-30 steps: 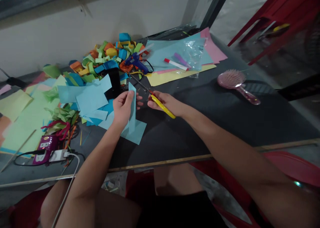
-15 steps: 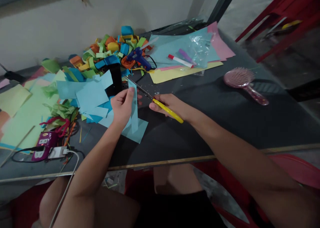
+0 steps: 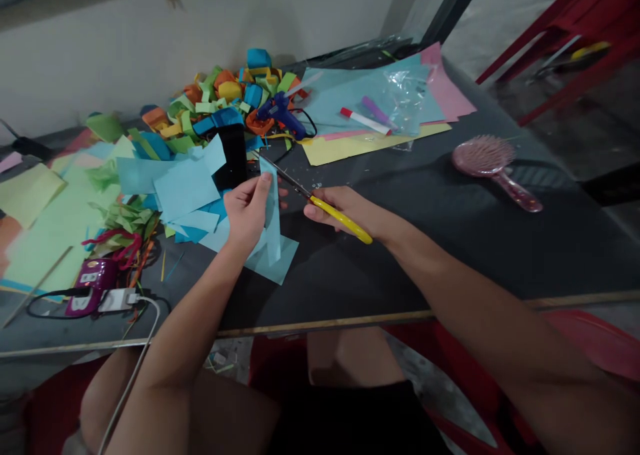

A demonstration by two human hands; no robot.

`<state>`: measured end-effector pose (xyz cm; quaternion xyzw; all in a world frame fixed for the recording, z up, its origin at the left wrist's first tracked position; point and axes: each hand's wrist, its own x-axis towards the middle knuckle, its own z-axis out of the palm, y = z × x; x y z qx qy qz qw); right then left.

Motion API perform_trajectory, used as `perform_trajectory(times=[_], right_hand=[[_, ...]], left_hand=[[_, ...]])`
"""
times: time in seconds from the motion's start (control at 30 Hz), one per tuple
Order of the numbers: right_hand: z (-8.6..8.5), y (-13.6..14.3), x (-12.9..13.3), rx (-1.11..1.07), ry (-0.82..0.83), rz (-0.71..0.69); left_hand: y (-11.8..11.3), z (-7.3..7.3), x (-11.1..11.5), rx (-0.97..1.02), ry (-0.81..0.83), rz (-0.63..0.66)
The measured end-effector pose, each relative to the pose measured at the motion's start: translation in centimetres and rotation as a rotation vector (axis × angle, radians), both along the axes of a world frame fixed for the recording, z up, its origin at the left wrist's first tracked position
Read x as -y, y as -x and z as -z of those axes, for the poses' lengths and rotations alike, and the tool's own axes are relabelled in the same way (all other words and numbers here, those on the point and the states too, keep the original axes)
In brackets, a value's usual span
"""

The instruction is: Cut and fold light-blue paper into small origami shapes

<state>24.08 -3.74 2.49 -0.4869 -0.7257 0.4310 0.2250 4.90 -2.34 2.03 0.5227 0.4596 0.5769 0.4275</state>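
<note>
My left hand (image 3: 249, 208) pinches a light blue paper strip (image 3: 273, 225) near its upper end, and the strip hangs down over a wider light blue sheet (image 3: 283, 260) on the table. In my right hand (image 3: 345, 208) are yellow-handled scissors (image 3: 343, 220). Their dark blades point up and left, with the tips at the strip's top end. Whether the blades touch the paper is too small to tell. More light blue pieces (image 3: 185, 188) lie left of my left hand.
Behind my hands are a heap of coloured paper loops (image 3: 200, 108) and a blue glue gun (image 3: 283, 114). A pink hairbrush (image 3: 493, 165) lies right. At the left are a purple box (image 3: 93, 285) and a white cable (image 3: 155, 322). Markers (image 3: 365, 120) rest on paper sheets at the back.
The whole view has shifted slightly, so the table's things appear a little further right. Both hands keep their holds on the strip and the scissors, with almost no change in pose.
</note>
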Motion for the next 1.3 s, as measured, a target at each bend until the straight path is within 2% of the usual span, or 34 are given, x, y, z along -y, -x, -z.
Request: perform_trajectory(times=[0.57,1.07,1.3], right_hand=[[-0.77,0.2,0.24,0.03,0.019,0.045],[-0.2,0.13,0.16,-0.028,0.034,0.063],[-0.57,0.59,0.2,0.001,0.012,0.063]], left_hand=[[-0.03,-0.09,0.2,0.012,-0.021,0.009],[0.0,0.1,0.18,0.028,0.002,0.022],[0.15,0.01,0.3,0.022,0.012,0.021]])
